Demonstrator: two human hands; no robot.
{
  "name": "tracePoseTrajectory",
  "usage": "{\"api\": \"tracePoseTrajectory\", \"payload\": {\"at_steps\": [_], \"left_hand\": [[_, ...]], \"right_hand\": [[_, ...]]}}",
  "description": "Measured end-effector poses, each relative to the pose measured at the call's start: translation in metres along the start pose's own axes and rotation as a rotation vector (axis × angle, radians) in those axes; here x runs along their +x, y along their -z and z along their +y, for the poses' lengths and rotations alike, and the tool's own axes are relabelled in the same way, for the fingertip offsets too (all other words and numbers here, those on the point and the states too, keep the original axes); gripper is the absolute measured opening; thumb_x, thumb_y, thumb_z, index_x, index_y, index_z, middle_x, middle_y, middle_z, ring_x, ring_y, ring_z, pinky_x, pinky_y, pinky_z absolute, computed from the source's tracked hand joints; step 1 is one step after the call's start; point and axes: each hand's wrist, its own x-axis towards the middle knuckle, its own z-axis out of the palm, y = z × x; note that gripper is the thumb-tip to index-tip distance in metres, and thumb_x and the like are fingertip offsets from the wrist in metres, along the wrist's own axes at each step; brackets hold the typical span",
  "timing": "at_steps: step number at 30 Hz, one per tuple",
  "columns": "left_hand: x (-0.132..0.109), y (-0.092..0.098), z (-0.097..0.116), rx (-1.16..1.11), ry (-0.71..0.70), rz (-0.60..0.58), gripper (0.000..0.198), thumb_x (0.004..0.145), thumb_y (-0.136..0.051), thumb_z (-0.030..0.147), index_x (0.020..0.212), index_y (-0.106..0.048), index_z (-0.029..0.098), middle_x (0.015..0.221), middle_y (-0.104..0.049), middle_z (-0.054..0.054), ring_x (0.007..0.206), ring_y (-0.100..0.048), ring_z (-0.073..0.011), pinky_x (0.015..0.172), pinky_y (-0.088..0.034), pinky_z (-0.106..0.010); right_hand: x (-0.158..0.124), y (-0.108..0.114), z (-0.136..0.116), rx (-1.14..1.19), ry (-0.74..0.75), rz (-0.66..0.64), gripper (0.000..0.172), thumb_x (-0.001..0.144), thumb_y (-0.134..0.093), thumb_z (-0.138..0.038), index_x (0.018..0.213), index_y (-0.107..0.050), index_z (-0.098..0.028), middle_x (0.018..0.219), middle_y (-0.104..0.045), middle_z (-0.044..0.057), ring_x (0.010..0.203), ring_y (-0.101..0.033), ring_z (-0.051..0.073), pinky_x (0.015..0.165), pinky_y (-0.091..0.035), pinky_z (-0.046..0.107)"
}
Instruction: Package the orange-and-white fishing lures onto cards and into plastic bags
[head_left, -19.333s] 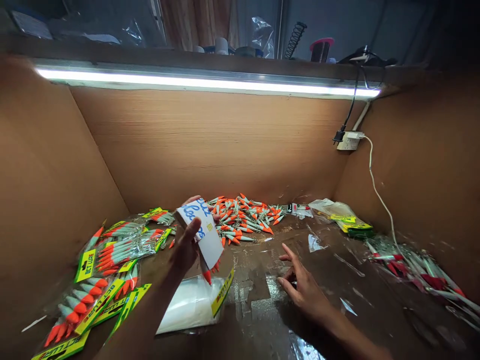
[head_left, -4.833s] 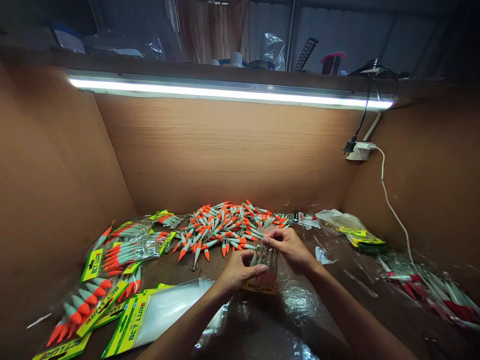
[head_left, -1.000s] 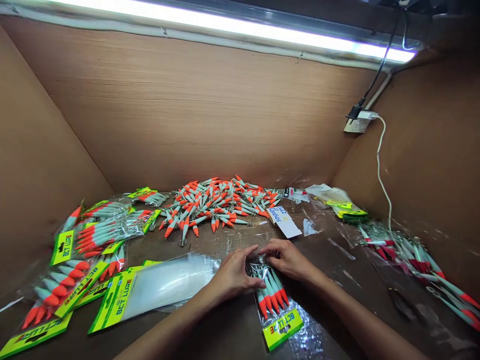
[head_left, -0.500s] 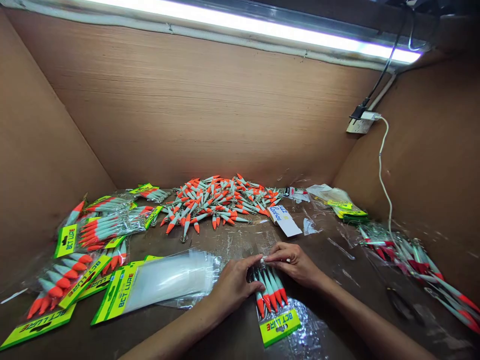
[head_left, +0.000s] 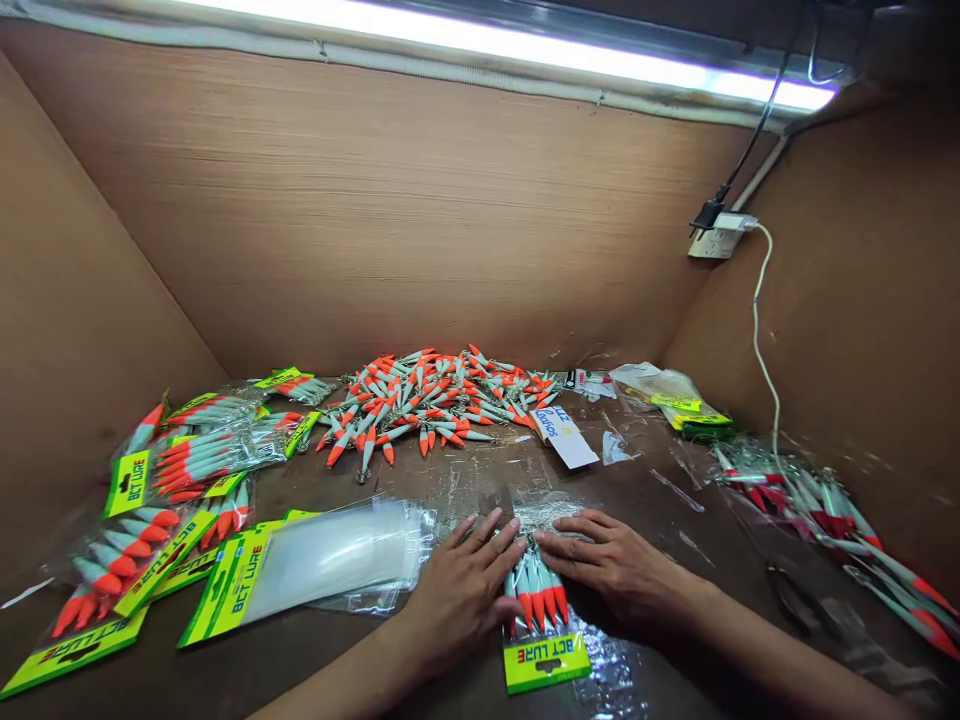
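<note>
In front of me lies a clear lure bag (head_left: pixel 547 664) with a yellow-green BCT LURE header toward me. Several fishing lures (head_left: pixel 536 595), pale with orange ends, lie side by side inside it. My left hand (head_left: pixel 469 580) rests flat on the bag's left side, fingers spread and thumb over the leftmost lure. Across the bag's far right part, my right hand (head_left: pixel 619 560) lies flat with its fingers stretched out. Both hands touch the plastic near the lures' far ends, which the fingertips partly cover.
Left of my hands lies a stack of flat header bags (head_left: pixel 330 560). Filled lure packets (head_left: pixel 202 460) cover the far left. A heap of loose lures (head_left: pixel 427 400) sits at the back beside a handwritten card (head_left: pixel 566 437). Pliers (head_left: pixel 802 600) and red-and-white lures (head_left: pixel 840 520) lie right.
My fingers have gone from pinching the bag's far end to lying flat and spread on it. The bag has turned slightly and shifted a little left in view.
</note>
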Motion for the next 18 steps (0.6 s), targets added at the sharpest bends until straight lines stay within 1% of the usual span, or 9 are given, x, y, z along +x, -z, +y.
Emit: {"api": "tracePoseTrajectory", "payload": {"at_steps": [3,6,7,9,12,13,15,17,18], "left_hand": [[-0.007,0.012,-0.004,-0.066,0.030,-0.036,0.073,0.096,-0.042,0.063,0.157,-0.011,0.035,0.163,-0.022,-0.002,0.149,-0.023,-0.0288,0.119,-0.026,-0.051],[0.004,0.018,-0.010,-0.141,0.237,0.067,0.067,0.101,-0.034,0.056,0.158,-0.008,0.030,0.164,-0.016,-0.006,0.150,-0.020,-0.0267,0.119,-0.027,-0.049],[0.012,0.019,-0.011,-0.155,0.294,0.098,0.065,0.102,-0.033,0.054,0.158,-0.012,0.029,0.164,-0.016,-0.007,0.151,-0.018,-0.0268,0.119,-0.026,-0.050],[0.029,0.018,-0.010,-0.181,0.303,0.074,0.062,0.100,-0.040,0.054,0.155,-0.026,0.029,0.164,-0.017,-0.009,0.151,-0.016,-0.0288,0.119,-0.023,-0.053],[0.049,0.015,0.000,-0.255,0.225,-0.010,0.054,0.092,-0.059,0.051,0.140,-0.052,0.027,0.164,-0.018,-0.010,0.151,-0.013,-0.0332,0.119,-0.020,-0.056],[0.052,0.014,0.006,-0.296,0.213,-0.020,0.049,0.088,-0.065,0.047,0.132,-0.059,0.025,0.163,-0.021,-0.010,0.150,-0.016,-0.0344,0.118,-0.021,-0.055],[0.050,0.013,0.018,-0.424,0.242,-0.025,0.041,0.082,-0.074,0.041,0.118,-0.066,0.023,0.153,-0.043,-0.012,0.143,-0.035,-0.0356,0.113,-0.032,-0.053],[0.041,0.014,0.028,-0.627,0.320,-0.028,0.041,0.075,-0.080,0.039,0.110,-0.066,0.022,0.123,-0.067,-0.009,0.118,-0.060,-0.0311,0.096,-0.049,-0.042],[0.034,0.017,0.030,-0.750,0.365,-0.025,0.043,0.072,-0.082,0.038,0.108,-0.065,0.021,0.108,-0.071,-0.006,0.101,-0.066,-0.0264,0.083,-0.053,-0.035]], "right_hand": [[-0.011,0.004,-0.005,0.099,-0.067,0.029,0.048,0.092,-0.053,-0.017,0.139,-0.055,-0.024,0.145,-0.055,0.008,0.131,-0.048,0.026,0.107,-0.042,0.046],[-0.013,0.002,0.008,0.160,-0.227,0.206,0.041,0.092,-0.048,-0.012,0.127,-0.063,-0.027,0.142,-0.058,0.006,0.126,-0.051,0.025,0.103,-0.046,0.044],[-0.012,0.001,0.016,0.134,-0.304,0.274,0.043,0.092,-0.047,-0.012,0.129,-0.062,-0.027,0.142,-0.057,0.006,0.126,-0.050,0.025,0.104,-0.045,0.045],[-0.005,-0.002,0.036,0.019,-0.464,0.354,0.052,0.091,-0.046,-0.011,0.140,-0.052,-0.026,0.148,-0.051,0.007,0.130,-0.047,0.027,0.108,-0.041,0.049],[0.009,-0.010,0.066,-0.162,-0.629,0.315,0.071,0.083,-0.051,-0.007,0.151,-0.038,-0.023,0.158,-0.035,0.008,0.134,-0.042,0.031,0.111,-0.037,0.051],[0.012,-0.013,0.074,-0.193,-0.656,0.289,0.072,0.081,-0.052,-0.007,0.150,-0.039,-0.023,0.158,-0.035,0.009,0.133,-0.043,0.031,0.110,-0.038,0.051],[0.017,-0.018,0.085,-0.200,-0.667,0.279,0.058,0.085,-0.050,-0.010,0.141,-0.052,-0.022,0.151,-0.046,0.009,0.127,-0.050,0.030,0.107,-0.042,0.050],[0.014,-0.023,0.092,-0.146,-0.650,0.353,0.041,0.092,-0.043,-0.016,0.126,-0.064,-0.023,0.134,-0.063,0.009,0.119,-0.057,0.028,0.103,-0.045,0.048],[0.010,-0.024,0.094,-0.100,-0.647,0.422,0.038,0.094,-0.041,-0.020,0.122,-0.067,-0.022,0.126,-0.068,0.010,0.116,-0.059,0.028,0.102,-0.046,0.047]]}}
